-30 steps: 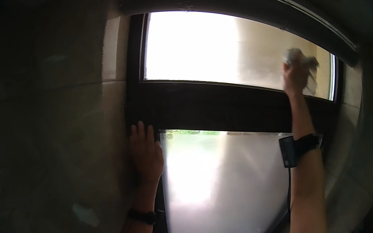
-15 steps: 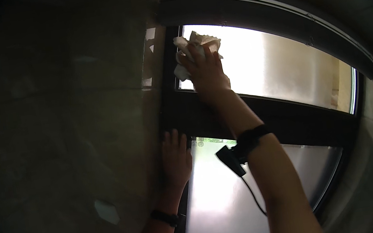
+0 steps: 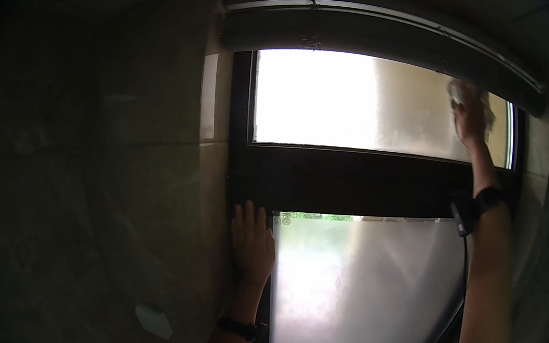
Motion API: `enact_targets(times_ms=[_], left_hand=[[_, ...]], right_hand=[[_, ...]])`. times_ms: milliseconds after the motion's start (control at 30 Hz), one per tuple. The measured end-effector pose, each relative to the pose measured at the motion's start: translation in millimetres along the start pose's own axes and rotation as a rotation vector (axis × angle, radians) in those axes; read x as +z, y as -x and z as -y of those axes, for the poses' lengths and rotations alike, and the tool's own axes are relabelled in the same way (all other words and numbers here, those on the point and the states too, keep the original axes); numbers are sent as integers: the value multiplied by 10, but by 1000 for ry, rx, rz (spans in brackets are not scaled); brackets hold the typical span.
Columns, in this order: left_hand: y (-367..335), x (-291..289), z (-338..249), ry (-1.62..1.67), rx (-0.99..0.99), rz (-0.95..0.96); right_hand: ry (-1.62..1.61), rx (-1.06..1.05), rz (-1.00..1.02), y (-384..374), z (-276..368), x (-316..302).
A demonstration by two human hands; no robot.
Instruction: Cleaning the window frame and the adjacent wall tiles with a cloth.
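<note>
My right hand (image 3: 471, 117) presses a crumpled white cloth (image 3: 457, 93) against the upper window pane (image 3: 320, 94), close to its right end. Part of the cloth is hidden behind the fingers, and motion smears it a little. Lower and to the left, my left hand (image 3: 252, 242) lies flat with its fingers stretched upward on the dark window frame (image 3: 330, 166), near the left edge of the lower pane (image 3: 335, 290). Nothing is in that hand. Both wrists wear black bands; a small black device with a cable (image 3: 464, 215) sits on the right one.
A rolled dark blind (image 3: 368, 40) spans the top of the window under a light rail. Dim tiled wall (image 3: 94, 198) fills the left side, with a pale patch (image 3: 153, 321) low on it. More wall (image 3: 541, 174) borders the window on the right.
My right hand has swept the cloth across the upper pane from its left end to its right end. My left hand stays on the frame, while the view has shifted slightly.
</note>
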State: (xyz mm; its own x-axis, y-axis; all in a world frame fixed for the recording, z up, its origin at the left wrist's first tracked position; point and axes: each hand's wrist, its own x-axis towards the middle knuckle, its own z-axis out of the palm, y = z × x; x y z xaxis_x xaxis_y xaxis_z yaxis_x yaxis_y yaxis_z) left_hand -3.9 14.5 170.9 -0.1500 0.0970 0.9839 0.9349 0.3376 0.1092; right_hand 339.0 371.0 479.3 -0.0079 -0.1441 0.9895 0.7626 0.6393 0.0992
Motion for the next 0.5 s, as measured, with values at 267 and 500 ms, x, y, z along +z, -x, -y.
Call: enact_targets(times_ms=[267, 500], left_hand=[[-6, 66, -20, -3, 11, -23], [-24, 20, -10, -186, -67, 62]], right_hand=[[-28, 352, 46, 707, -1978, 297], [-23, 124, -154, 188, 187, 345]])
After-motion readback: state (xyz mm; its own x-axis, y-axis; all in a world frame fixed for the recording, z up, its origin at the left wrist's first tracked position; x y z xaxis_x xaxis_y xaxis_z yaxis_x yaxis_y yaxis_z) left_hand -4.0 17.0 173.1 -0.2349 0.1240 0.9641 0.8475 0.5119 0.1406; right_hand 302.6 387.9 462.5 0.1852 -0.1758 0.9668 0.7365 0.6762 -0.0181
